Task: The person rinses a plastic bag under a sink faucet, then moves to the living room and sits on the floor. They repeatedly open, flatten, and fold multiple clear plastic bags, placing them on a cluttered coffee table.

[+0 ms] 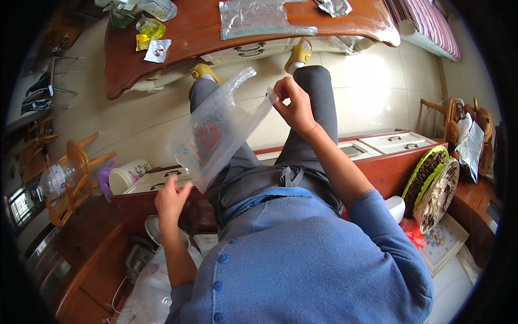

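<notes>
A clear plastic carrier bag (218, 129) with red and blue print hangs slanted over my lap, its two handle loops pointing up. My right hand (295, 103) pinches the right-hand loop between thumb and fingers. The other loop stands free above my left knee. My left hand (173, 198) is just beyond the bag's lower corner, thumb and fingers apart, with nothing seen in it. The bag looks thin and flat.
Ahead is a wooden coffee table (186, 24) with a flattened plastic bag (255, 18), a yellow jar (151, 27) and a paper with small bits (158, 50). Round trays (437, 194) lean at right. A wooden chair (79, 182) stands at left.
</notes>
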